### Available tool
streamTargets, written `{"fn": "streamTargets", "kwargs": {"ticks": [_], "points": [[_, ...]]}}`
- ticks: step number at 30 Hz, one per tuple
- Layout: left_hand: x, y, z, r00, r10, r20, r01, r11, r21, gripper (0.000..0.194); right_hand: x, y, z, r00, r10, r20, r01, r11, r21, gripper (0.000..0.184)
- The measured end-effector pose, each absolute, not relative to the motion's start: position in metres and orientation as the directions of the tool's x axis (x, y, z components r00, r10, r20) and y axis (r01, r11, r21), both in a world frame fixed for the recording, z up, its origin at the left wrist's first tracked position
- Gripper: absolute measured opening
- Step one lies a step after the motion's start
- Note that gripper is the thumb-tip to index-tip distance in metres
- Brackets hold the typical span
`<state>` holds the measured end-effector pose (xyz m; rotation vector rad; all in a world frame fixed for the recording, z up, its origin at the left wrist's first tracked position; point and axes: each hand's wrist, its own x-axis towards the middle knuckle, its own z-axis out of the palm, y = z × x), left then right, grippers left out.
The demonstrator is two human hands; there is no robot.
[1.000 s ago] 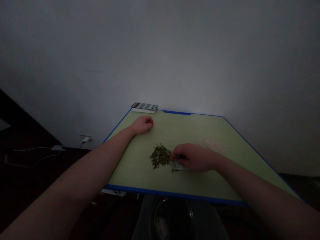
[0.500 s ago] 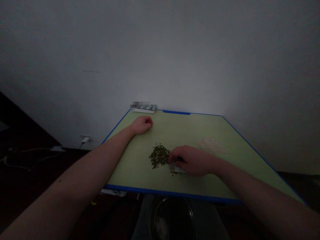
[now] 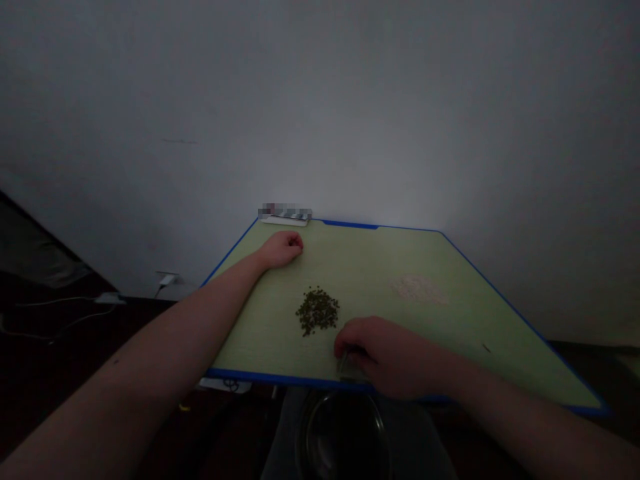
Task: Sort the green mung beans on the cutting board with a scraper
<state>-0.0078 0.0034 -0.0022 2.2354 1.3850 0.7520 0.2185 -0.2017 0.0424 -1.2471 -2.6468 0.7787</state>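
Observation:
Near the table's front edge, my right hand (image 3: 377, 353) is closed on a thin flat card (image 3: 346, 365), its fingers mostly hiding it. The card's lower edge is at the table's blue rim. Just beyond and to the left lies a pile of small dark green bean-like grains (image 3: 317, 311), apart from the hand. My left hand (image 3: 284, 249) rests on the table towards the back left, fingers curled in; I cannot make out anything in them. Below the front edge, a round vessel with a shiny rim (image 3: 301, 427) sits between my legs.
A spread of pale, rice-like grains (image 3: 420, 289) lies at the right of the light green table (image 3: 370, 257). A white-based object (image 3: 285, 220), partly blurred, stands at the back left corner against the wall. Cables (image 3: 75, 323) run at the left.
My right hand has moved towards me with the card, from beside the dark pile to the front edge. The few grains by the card no longer show. My left hand stays put.

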Motion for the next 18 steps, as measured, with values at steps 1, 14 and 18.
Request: {"fn": "streamTargets", "kwargs": {"ticks": [1, 14, 18], "points": [[-0.008, 0.004, -0.003, 0.366, 0.901, 0.234, 0.686, -0.431, 0.587, 0.013, 0.218, -0.205, 0.042, -0.641, 0.76, -0.111, 0.697, 0.515, -0.5, 0.026], [-0.008, 0.003, -0.002, 0.367, 0.904, 0.222, 0.679, -0.423, 0.6, 0.016, 0.238, -0.204, 0.032, -0.423, 0.905, -0.048, 0.759, 0.325, -0.564, 0.028], [-0.008, 0.003, -0.002, 0.366, 0.903, 0.226, 0.68, -0.425, 0.598, 0.015, 0.233, -0.195, 0.027, -0.418, 0.908, -0.014, 0.765, 0.344, -0.544, 0.027]]}}
